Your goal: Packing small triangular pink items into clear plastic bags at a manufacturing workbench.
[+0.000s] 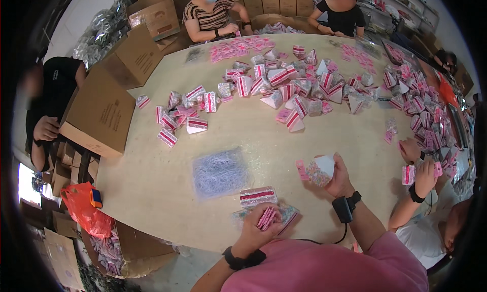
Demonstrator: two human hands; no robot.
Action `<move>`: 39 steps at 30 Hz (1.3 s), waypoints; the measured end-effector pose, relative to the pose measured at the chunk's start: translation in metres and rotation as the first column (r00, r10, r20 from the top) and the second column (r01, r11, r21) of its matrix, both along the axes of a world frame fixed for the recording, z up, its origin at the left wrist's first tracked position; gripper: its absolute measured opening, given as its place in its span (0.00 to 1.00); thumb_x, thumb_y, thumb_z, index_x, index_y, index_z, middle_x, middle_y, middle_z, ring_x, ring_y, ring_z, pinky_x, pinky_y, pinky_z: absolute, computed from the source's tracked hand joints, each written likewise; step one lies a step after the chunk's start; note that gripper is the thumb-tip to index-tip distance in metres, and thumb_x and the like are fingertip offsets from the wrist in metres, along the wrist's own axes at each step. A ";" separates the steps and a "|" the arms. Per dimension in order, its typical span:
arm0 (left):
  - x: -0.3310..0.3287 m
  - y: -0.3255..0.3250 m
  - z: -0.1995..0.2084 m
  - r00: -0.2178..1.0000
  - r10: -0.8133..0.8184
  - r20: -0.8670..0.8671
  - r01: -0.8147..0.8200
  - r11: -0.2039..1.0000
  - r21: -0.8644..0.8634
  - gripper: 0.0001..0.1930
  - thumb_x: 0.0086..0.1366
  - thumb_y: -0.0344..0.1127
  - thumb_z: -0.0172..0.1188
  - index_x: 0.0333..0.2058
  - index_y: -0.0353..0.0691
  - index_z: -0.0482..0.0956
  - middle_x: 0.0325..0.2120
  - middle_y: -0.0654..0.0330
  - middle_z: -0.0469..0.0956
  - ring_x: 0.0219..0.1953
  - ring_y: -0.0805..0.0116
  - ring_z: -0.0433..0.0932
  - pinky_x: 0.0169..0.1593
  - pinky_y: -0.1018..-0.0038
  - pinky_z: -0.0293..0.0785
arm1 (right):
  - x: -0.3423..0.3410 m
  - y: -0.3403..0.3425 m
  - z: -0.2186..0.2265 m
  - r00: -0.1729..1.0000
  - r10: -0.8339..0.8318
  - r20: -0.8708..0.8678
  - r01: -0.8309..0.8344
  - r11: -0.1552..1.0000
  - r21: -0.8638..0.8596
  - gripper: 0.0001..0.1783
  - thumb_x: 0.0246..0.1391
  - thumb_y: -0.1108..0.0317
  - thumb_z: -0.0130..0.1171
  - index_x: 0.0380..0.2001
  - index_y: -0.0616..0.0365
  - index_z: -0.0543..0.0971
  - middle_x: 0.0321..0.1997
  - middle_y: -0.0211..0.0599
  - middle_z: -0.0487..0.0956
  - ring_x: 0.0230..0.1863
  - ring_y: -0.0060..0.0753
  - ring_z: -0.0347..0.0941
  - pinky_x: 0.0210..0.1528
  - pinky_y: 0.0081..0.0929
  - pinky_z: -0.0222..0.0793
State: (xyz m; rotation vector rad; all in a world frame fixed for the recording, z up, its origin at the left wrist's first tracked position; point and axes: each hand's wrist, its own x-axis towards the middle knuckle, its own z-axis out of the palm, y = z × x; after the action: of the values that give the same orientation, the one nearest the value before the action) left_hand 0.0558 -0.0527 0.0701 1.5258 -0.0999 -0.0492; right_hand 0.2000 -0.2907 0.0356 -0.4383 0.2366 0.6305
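Observation:
My left hand (257, 226) is closed round a small stack of pink cards (267, 218) near the table's front edge. Just beyond it lies a cake-slice-shaped piece (258, 196) with white glittery sides and a red band. Clear, speckled plastic packets (290, 214) rest partly beneath that hand. My right hand (342, 180) grips a wedge-shaped cake-slice piece, its white triangular face (324, 164) turned up and its side covered in multicoloured speckles. A pink card (302, 170) sticks out at its left end. A clear bag of thin white loops (220, 173) lies left of centre.
Many cake-slice pieces (279, 78) are heaped across the far table (167, 190), with another pile (421, 101) at the right. Pink cards (236, 49) are spread at the back. A cardboard box (104, 114) stands at the left edge. Co-workers surround the table; one's hand (426, 176) is close by.

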 end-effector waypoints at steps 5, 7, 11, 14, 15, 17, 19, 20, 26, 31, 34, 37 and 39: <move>-0.010 0.002 0.007 0.996 0.083 -0.025 -0.083 0.996 -0.013 0.21 0.51 0.34 0.67 0.42 0.38 0.71 0.32 0.61 0.76 0.35 0.73 0.75 0.40 0.76 0.72 | -0.009 0.006 -0.002 0.999 -0.036 -0.025 0.037 0.999 0.012 0.29 0.59 0.46 0.42 0.45 0.66 0.66 0.54 0.54 0.67 0.55 0.54 0.65 0.55 0.51 0.64; -0.010 0.003 0.005 0.995 0.097 0.024 -0.098 0.994 0.042 0.20 0.50 0.33 0.68 0.41 0.38 0.71 0.32 0.61 0.76 0.35 0.72 0.75 0.41 0.76 0.72 | -0.011 0.005 -0.014 0.996 -0.081 -0.029 0.080 0.996 -0.035 0.29 0.60 0.46 0.41 0.45 0.66 0.66 0.53 0.53 0.68 0.55 0.54 0.65 0.56 0.51 0.63; -0.013 0.007 -0.003 0.994 0.107 0.032 -0.110 0.983 0.147 0.19 0.50 0.32 0.67 0.40 0.37 0.72 0.31 0.60 0.76 0.35 0.71 0.75 0.41 0.75 0.71 | -0.016 0.004 -0.011 0.998 -0.058 -0.015 0.058 0.998 -0.030 0.29 0.60 0.47 0.39 0.45 0.66 0.66 0.51 0.54 0.68 0.55 0.53 0.65 0.56 0.50 0.63; -0.015 0.005 -0.004 0.990 0.144 -0.013 -0.142 0.986 0.089 0.16 0.53 0.31 0.65 0.40 0.37 0.72 0.30 0.61 0.75 0.34 0.71 0.75 0.40 0.76 0.71 | -0.022 0.005 -0.001 0.998 -0.062 -0.025 0.062 0.998 -0.024 0.28 0.60 0.46 0.39 0.44 0.65 0.68 0.49 0.53 0.70 0.53 0.52 0.67 0.55 0.49 0.64; -0.015 0.003 -0.004 0.987 0.157 -0.016 -0.156 0.986 0.066 0.15 0.54 0.31 0.64 0.40 0.37 0.72 0.30 0.62 0.75 0.34 0.71 0.75 0.40 0.76 0.71 | -0.025 0.007 0.007 0.999 -0.049 -0.008 0.049 0.999 -0.001 0.28 0.60 0.46 0.40 0.44 0.64 0.69 0.47 0.51 0.71 0.52 0.50 0.68 0.54 0.48 0.65; -0.012 0.002 0.001 0.979 0.141 -0.149 -0.152 0.986 -0.069 0.11 0.58 0.30 0.60 0.39 0.37 0.71 0.29 0.62 0.75 0.33 0.73 0.74 0.38 0.77 0.71 | -0.028 0.006 0.014 0.999 -0.036 0.013 0.036 0.999 -0.001 0.28 0.59 0.46 0.41 0.43 0.63 0.70 0.44 0.48 0.73 0.48 0.48 0.70 0.51 0.47 0.67; -0.008 0.003 0.000 0.966 0.080 -0.248 -0.131 0.971 -0.201 0.08 0.61 0.30 0.57 0.39 0.36 0.71 0.29 0.62 0.75 0.32 0.75 0.74 0.37 0.79 0.71 | -0.032 0.004 0.016 0.999 -0.028 0.023 0.029 0.998 -0.047 0.28 0.57 0.45 0.42 0.42 0.62 0.71 0.39 0.45 0.75 0.44 0.45 0.73 0.48 0.46 0.69; -0.005 0.005 -0.008 0.960 0.028 -0.279 -0.106 0.958 -0.267 0.07 0.62 0.30 0.55 0.39 0.36 0.71 0.30 0.61 0.75 0.32 0.75 0.74 0.36 0.79 0.71 | -0.035 0.004 0.022 1.000 -0.013 0.026 0.015 0.999 -0.050 0.29 0.57 0.44 0.42 0.43 0.62 0.71 0.38 0.44 0.76 0.42 0.44 0.74 0.46 0.45 0.70; 0.002 -0.005 -0.018 0.933 -0.020 -0.359 -0.124 0.919 -0.374 0.09 0.63 0.35 0.54 0.37 0.35 0.70 0.30 0.57 0.76 0.29 0.71 0.75 0.35 0.76 0.72 | -0.043 0.013 0.035 0.997 0.017 0.074 -0.011 0.996 -0.084 0.34 0.56 0.39 0.40 0.44 0.63 0.70 0.36 0.48 0.76 0.36 0.41 0.76 0.37 0.36 0.76; 0.007 -0.009 -0.024 0.920 -0.082 -0.382 -0.101 0.895 -0.435 0.11 0.65 0.39 0.52 0.36 0.36 0.71 0.29 0.58 0.75 0.29 0.72 0.73 0.31 0.76 0.70 | -0.049 0.015 0.039 0.961 0.103 0.258 -0.087 0.994 -0.072 0.34 0.55 0.40 0.42 0.47 0.62 0.66 0.40 0.48 0.76 0.41 0.42 0.75 0.44 0.37 0.72; 0.010 -0.010 -0.030 0.913 -0.141 -0.383 -0.122 0.802 -0.585 0.16 0.66 0.46 0.50 0.37 0.37 0.71 0.29 0.59 0.75 0.28 0.73 0.72 0.30 0.77 0.69 | -0.057 0.024 0.047 0.887 0.113 0.448 -0.019 0.978 -0.209 0.35 0.53 0.39 0.46 0.48 0.63 0.64 0.42 0.50 0.75 0.42 0.41 0.75 0.46 0.34 0.71; 0.017 -0.010 -0.036 0.928 -0.210 -0.306 -0.121 0.609 -0.784 0.22 0.64 0.54 0.49 0.40 0.38 0.70 0.30 0.60 0.75 0.29 0.74 0.73 0.32 0.78 0.71 | -0.066 0.034 0.057 0.773 0.154 0.615 0.035 0.958 -0.284 0.35 0.51 0.40 0.51 0.47 0.63 0.64 0.42 0.50 0.75 0.44 0.38 0.75 0.48 0.33 0.70; 0.014 -0.020 -0.020 0.888 -0.142 -0.438 -0.269 0.613 -0.743 0.25 0.64 0.58 0.46 0.41 0.38 0.70 0.33 0.60 0.75 0.33 0.71 0.74 0.36 0.75 0.73 | -0.072 0.034 0.056 0.697 0.282 0.660 0.070 0.888 -0.454 0.38 0.49 0.38 0.54 0.47 0.63 0.64 0.43 0.45 0.75 0.46 0.34 0.73 0.49 0.30 0.68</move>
State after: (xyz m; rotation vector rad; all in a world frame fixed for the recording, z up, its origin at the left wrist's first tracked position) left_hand 0.0697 -0.0723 0.0501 0.5689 0.2966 -0.2748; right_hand 0.1283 -0.2571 0.0917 -1.1286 -0.4165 0.4722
